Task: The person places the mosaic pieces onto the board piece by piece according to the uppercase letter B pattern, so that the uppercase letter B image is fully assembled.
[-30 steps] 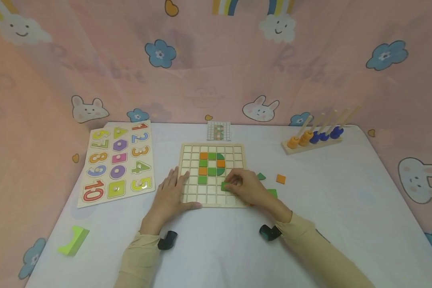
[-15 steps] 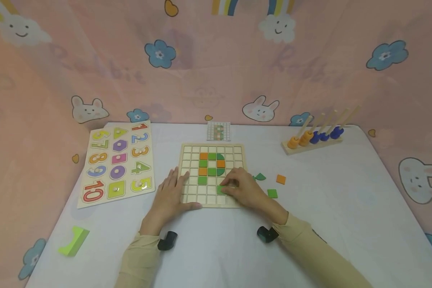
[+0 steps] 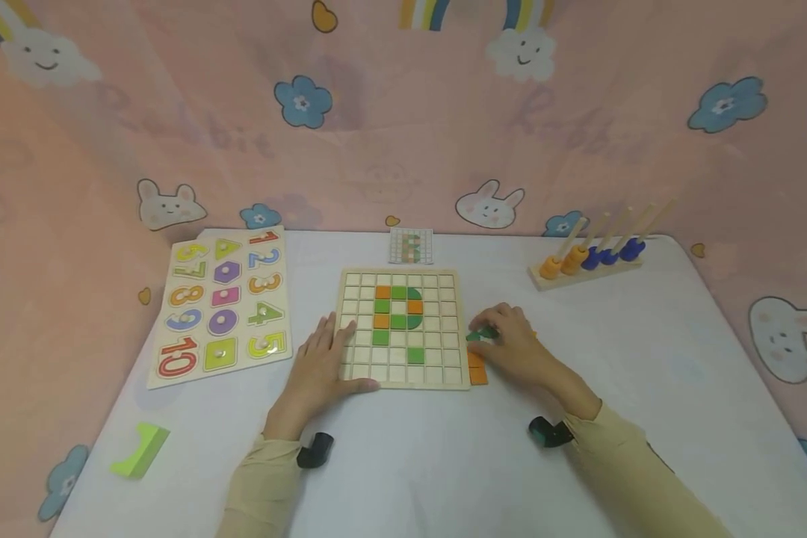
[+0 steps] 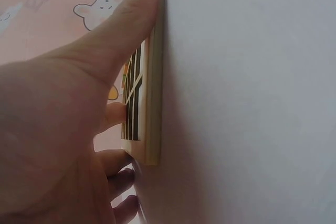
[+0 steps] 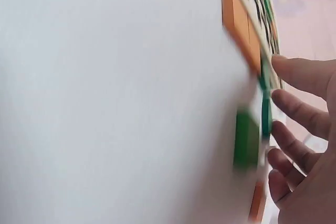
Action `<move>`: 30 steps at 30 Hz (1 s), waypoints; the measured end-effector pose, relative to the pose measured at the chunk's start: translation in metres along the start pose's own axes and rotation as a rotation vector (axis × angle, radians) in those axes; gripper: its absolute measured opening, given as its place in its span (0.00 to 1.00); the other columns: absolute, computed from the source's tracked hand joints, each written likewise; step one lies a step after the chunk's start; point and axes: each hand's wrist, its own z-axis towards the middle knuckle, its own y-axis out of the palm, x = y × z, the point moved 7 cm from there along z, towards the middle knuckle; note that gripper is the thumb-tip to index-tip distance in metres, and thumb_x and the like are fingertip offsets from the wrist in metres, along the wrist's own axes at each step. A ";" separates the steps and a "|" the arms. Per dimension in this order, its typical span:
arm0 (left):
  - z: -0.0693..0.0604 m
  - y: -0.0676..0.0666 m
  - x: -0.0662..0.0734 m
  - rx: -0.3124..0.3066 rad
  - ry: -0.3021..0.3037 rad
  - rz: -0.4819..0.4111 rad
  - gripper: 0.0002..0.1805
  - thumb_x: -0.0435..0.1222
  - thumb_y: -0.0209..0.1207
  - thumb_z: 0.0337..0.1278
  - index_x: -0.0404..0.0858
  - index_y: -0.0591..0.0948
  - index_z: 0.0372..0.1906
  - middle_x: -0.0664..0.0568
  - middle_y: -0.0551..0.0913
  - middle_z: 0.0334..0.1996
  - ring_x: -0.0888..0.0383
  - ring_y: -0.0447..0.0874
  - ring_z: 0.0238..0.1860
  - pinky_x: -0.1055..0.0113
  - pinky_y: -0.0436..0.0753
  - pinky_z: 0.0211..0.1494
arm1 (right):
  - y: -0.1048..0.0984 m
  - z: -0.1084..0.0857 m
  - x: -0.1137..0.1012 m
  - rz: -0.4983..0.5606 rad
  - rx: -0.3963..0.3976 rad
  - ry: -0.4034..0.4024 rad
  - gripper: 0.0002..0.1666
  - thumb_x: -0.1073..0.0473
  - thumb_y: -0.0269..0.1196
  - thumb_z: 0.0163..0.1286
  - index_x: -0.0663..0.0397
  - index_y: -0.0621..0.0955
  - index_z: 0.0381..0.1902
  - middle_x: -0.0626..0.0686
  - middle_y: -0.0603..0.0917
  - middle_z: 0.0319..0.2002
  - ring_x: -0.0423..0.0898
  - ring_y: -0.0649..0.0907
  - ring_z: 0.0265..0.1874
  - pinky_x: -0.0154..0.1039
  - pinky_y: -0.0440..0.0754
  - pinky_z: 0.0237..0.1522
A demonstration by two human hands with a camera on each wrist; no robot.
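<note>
1. Left grip [image 3: 319,366] spread at the board's [image 3: 447,357] eight o'clock.
2. Right grip [image 3: 509,345] by green piece [image 5: 266,114], board's three o'clock; pinching, cannot tell.
3. Probably piece-picking; next needs secure pinch.

Play corner, bunny-print backdrop [image 3: 390,134]

Grid board [image 3: 398,356] on table [image 3: 417,463], tiles [image 3: 398,321] on and right of it, card [image 3: 411,246] behind, puzzle [image 3: 243,314] left, abacus [image 3: 586,273] back right

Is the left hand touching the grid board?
Touching. The left wrist view shows the left hand with its thumb on the edge of the grid board.
</note>
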 end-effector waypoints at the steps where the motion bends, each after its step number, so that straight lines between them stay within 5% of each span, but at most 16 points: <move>1: 0.000 0.001 0.000 -0.002 0.001 0.001 0.62 0.59 0.77 0.50 0.39 0.59 0.84 0.35 0.46 0.87 0.36 0.40 0.88 0.36 0.54 0.86 | -0.006 -0.003 0.008 -0.014 0.011 0.013 0.17 0.56 0.70 0.73 0.56 0.83 0.56 0.62 0.77 0.60 0.58 0.69 0.57 0.55 0.70 0.58; 9: 0.000 -0.001 0.000 0.002 -0.009 -0.002 0.63 0.59 0.78 0.49 0.40 0.59 0.85 0.35 0.46 0.87 0.37 0.40 0.88 0.37 0.54 0.86 | -0.040 -0.022 0.046 -0.053 0.019 0.049 0.23 0.61 0.70 0.73 0.61 0.80 0.62 0.66 0.76 0.61 0.63 0.70 0.61 0.64 0.73 0.63; 16: -0.001 -0.002 -0.001 0.007 -0.005 0.007 0.63 0.59 0.78 0.49 0.40 0.60 0.85 0.35 0.46 0.87 0.37 0.41 0.88 0.36 0.55 0.85 | -0.051 -0.028 0.061 -0.069 0.026 0.086 0.22 0.60 0.71 0.72 0.62 0.81 0.59 0.66 0.78 0.58 0.62 0.72 0.58 0.62 0.73 0.62; 30: 0.000 0.000 0.000 0.008 -0.004 0.004 0.63 0.59 0.78 0.48 0.41 0.60 0.85 0.36 0.46 0.87 0.37 0.41 0.88 0.35 0.55 0.85 | -0.034 -0.008 0.031 0.007 0.097 0.026 0.17 0.63 0.68 0.75 0.66 0.80 0.56 0.65 0.83 0.55 0.63 0.76 0.58 0.62 0.74 0.65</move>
